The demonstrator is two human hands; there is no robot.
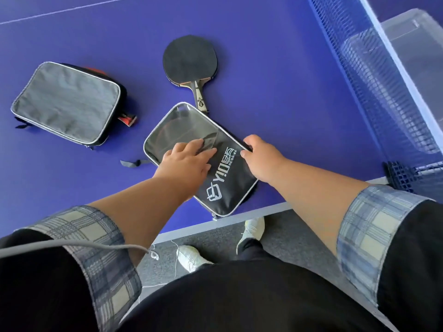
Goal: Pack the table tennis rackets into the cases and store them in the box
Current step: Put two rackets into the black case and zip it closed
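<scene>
Pressing L hand (187, 161) flat, fingers spread, on black racket case (225, 185); R hand (261, 159) pinching its edge.

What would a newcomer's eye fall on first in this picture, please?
Probably the two bare hands, left hand and right hand, both resting on the black case at the near edge of the blue table. Just beyond it lies a loose black racket, and to the left a grey case with a red handle sticking out. A clear box stands behind the net at far right.
</scene>
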